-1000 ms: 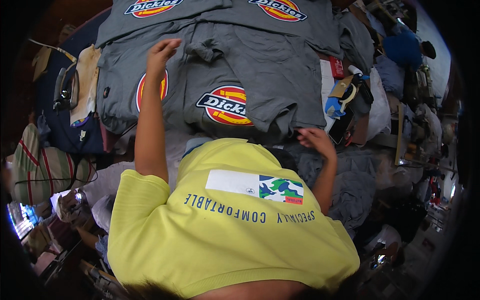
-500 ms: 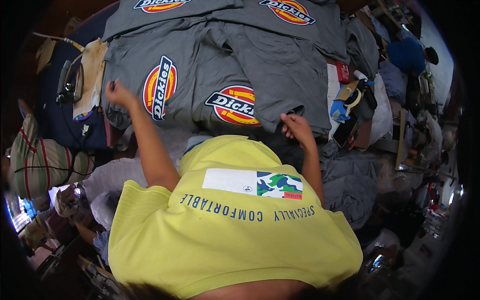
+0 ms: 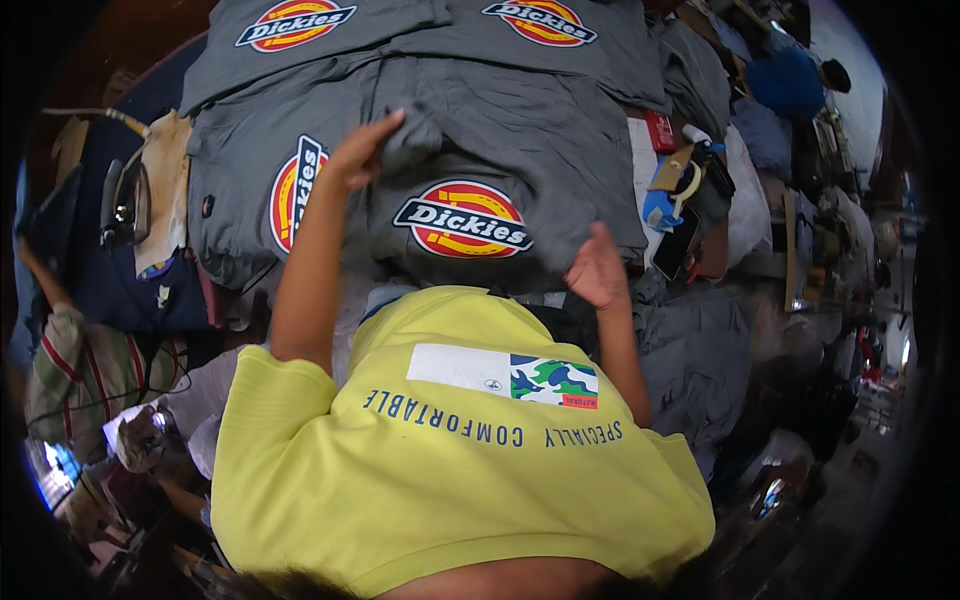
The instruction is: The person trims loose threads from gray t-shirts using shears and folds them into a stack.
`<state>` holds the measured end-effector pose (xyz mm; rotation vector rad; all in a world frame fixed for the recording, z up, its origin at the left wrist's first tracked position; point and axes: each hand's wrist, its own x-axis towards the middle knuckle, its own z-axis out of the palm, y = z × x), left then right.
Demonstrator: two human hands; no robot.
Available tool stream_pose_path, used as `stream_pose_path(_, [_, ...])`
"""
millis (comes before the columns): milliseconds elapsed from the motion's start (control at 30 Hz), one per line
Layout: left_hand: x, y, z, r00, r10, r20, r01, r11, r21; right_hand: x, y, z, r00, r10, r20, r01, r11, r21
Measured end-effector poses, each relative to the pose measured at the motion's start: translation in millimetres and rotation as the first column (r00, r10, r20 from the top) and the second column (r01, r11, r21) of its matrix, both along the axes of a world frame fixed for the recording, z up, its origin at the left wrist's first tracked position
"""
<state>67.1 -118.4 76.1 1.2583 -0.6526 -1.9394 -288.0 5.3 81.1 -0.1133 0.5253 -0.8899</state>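
Grey garments (image 3: 480, 110) lie spread in front of me, printed with large red and yellow oval logos. My left hand (image 3: 362, 155) is over the nearer garment with its fingers stretched out, beside a raised fold of cloth (image 3: 418, 135). At the garment's near right edge is my right hand (image 3: 598, 272), its fingers extended and a little blurred. Neither hand shows anything held. Between them lies one full oval logo (image 3: 465, 220); my left forearm partly covers another logo (image 3: 290, 195). A small dark object (image 3: 207, 206) rests on the cloth at the left.
An iron (image 3: 128, 205) stands on the left beside a scorched tan cloth (image 3: 162, 180). To the right are tape rolls (image 3: 672, 200), a phone (image 3: 676, 248) and a red box (image 3: 660, 132). More grey cloth (image 3: 690, 350) hangs at lower right. Another person's striped sleeve (image 3: 75, 365) is at far left.
My left hand has moved right from the garment's left side to its middle, and the small dark object now shows there. My right hand's fingers have opened from the garment's edge.
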Motion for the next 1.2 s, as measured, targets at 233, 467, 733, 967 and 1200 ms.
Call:
stream_pose_path(233, [68.5,99.6,30.9,0.885,-0.209,-0.415,0.032,0.918,-0.394,-61.1,15.4,42.3,0.955,-0.29,-0.068,0.243,0.89,-0.386])
stream_pose_path(467, [96.5,132.9,114.5,0.958,-0.23,-0.169,-0.083,0.341,-0.936,-96.9,-21.3,88.0,0.992,-0.021,0.126,0.123,0.418,-0.9])
stream_pose_path(733, [87.3,-48.7,7.8,0.847,0.053,-0.528,-0.214,0.945,-0.248,-45.6,-193.5,5.6,0.995,-0.056,-0.087,0.029,0.957,-0.287])
stream_pose_path(967, [52.4,-81.7,-71.3,0.926,0.08,-0.369,-0.123,0.988,-0.095,-77.8,-238.6,-83.7,0.972,0.046,0.229,-0.056,0.998,0.034])
stream_pose_path(1200, [105.4,55.2,-33.0,0.816,0.083,0.573,0.044,0.978,-0.204,-76.1,-91.3,-8.4,0.274,0.042,-0.961,-0.461,0.882,-0.093])
